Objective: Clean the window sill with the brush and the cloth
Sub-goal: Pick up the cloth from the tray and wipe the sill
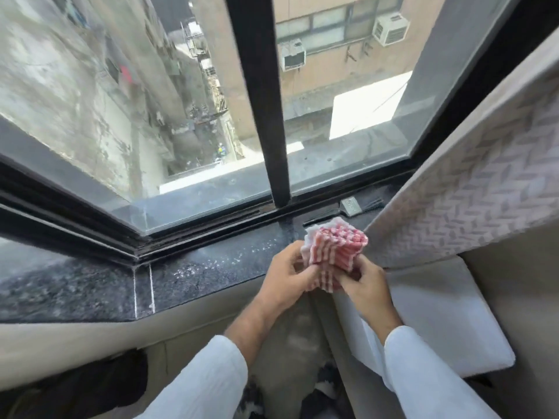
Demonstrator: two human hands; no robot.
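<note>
A red-and-white striped cloth (332, 252) is bunched up between both of my hands, just above the front edge of the dark speckled stone window sill (211, 270). My left hand (287, 276) grips its left side and my right hand (366, 285) pinches its lower right part. A brush with a metal ferrule and dark bristles (354, 206) lies flat on the sill near the window track, behind the cloth and untouched. Pale dust shows on the sill left of the cloth.
The black window frame and its vertical bar (272, 116) rise behind the sill. A patterned upholstered panel (484, 192) leans at the right, with a white cushion (447, 316) below it. The sill bends at a corner joint (145, 285) to the left.
</note>
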